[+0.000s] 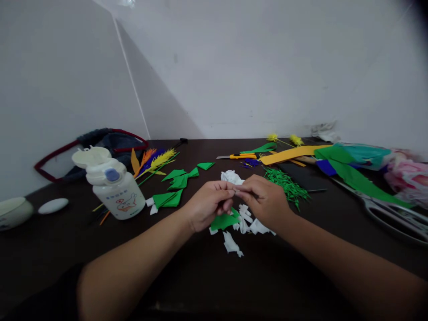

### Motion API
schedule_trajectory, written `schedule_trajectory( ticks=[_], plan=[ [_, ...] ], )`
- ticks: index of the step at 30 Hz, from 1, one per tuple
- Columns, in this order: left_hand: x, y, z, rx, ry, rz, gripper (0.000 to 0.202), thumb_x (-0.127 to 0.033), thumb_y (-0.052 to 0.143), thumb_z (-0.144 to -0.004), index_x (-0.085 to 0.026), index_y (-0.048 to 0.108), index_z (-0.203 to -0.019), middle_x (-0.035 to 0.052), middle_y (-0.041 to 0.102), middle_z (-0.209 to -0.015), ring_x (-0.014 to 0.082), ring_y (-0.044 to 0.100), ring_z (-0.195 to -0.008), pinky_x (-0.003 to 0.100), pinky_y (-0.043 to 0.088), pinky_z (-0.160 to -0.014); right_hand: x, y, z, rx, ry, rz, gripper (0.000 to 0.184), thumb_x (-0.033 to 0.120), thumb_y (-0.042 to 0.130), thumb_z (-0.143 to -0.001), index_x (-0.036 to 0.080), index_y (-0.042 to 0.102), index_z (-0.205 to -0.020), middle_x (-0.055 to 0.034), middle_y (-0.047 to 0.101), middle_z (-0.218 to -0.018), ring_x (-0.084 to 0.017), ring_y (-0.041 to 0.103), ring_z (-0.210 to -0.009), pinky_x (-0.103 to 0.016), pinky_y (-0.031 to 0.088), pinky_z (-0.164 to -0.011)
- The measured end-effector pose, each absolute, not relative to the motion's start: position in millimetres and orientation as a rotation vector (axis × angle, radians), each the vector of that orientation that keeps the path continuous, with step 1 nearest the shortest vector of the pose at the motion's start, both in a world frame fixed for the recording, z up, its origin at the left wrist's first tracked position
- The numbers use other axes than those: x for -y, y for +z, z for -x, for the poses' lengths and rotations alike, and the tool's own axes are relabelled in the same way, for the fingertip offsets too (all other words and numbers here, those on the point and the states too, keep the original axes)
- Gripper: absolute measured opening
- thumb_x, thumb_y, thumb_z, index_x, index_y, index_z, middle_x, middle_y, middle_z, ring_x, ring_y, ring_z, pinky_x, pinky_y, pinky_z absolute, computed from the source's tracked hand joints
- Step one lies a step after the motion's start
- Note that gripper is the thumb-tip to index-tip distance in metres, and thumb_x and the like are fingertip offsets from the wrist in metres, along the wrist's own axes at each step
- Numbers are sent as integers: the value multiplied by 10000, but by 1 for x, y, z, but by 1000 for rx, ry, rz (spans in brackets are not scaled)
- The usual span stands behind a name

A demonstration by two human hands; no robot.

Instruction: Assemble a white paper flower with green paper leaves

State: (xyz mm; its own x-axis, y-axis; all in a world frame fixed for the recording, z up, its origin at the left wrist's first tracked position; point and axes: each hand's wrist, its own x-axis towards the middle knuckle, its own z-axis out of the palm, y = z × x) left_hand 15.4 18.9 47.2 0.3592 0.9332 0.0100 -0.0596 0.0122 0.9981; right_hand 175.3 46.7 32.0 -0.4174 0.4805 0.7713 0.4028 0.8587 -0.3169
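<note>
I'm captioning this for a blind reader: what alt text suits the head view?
A person's left hand and right hand meet at the fingertips above white scraps and a green piece on a dark table. A bottle, lid open, stands to the left; scissors lie to the right.

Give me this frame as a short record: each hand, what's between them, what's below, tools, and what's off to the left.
Left hand: thumb and forefinger pinched, meeting the right hand's fingertips
Right hand: likewise pinched
Between fingertips: too small to identify
Below hands: green piece, white scraps
Tools: yellow utility knife, blade out; scissors at right
Off left: folded green pieces, white bottle with lid open, bowl
Surface: dark table
</note>
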Motion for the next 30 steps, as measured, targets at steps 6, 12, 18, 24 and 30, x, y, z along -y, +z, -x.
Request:
schedule_trajectory(
  ticks=[6, 12, 18, 24, 30],
  plan=[
    [-33, 51, 16, -1273, 761, -2096, 105, -223, 535, -732, -159, 614, -759, 4, 568, -678, 112, 495, -624, 228, 374, -590, -51, 38, -185, 2006, 118, 908, 178, 249, 473, -793, 175, 512, -636, 9, 503, -570, -116, 471, -557, -242, 343, -534],
    [-43, 42, 33, -1213, 374, -2440, 306, -340, 678, -607, -193, 619, -869, 30, 562, -836, 157, 511, -727, 232, 363, -623, -54, 37, -188, 1965, 429, 1002, 265, 308, 390, -834, 180, 515, -638, -7, 531, -583, -131, 498, -575, -265, 368, -557],
    [-44, 31, 31, -1277, 371, -2388, 354, -257, 736, -509, -194, 603, -831, 1, 571, -731, 150, 509, -645, 204, 313, -533, -57, 34, -187, 1900, 776, 961, 169, 264, 489, -771, 169, 597, -683, -18, 604, -637, -139, 550, -621, -287, 422, -614],
    [-40, 44, 33, -1163, 352, -2302, 73, -200, 623, -628, -178, 616, -697, -26, 566, -640, 122, 488, -603, 200, 303, -539, -56, 34, -187, 1888, 894, 896, 138, 274, 534, -753, 171, 611, -704, -16, 615, -653, -134, 574, -620, -290, 442, -629],
    [-34, 56, 32, -1145, 673, -1900, 84, -239, 563, -680, -163, 568, -645, -34, 505, -595, 98, 428, -556, 213, 305, -533, -48, 41, -186, 1976, 806, 960, 156, 263, 507, -761, 181, 554, -637, 11, 569, -517, -111, 531, -505, -258, 402, -523]
  ],
)
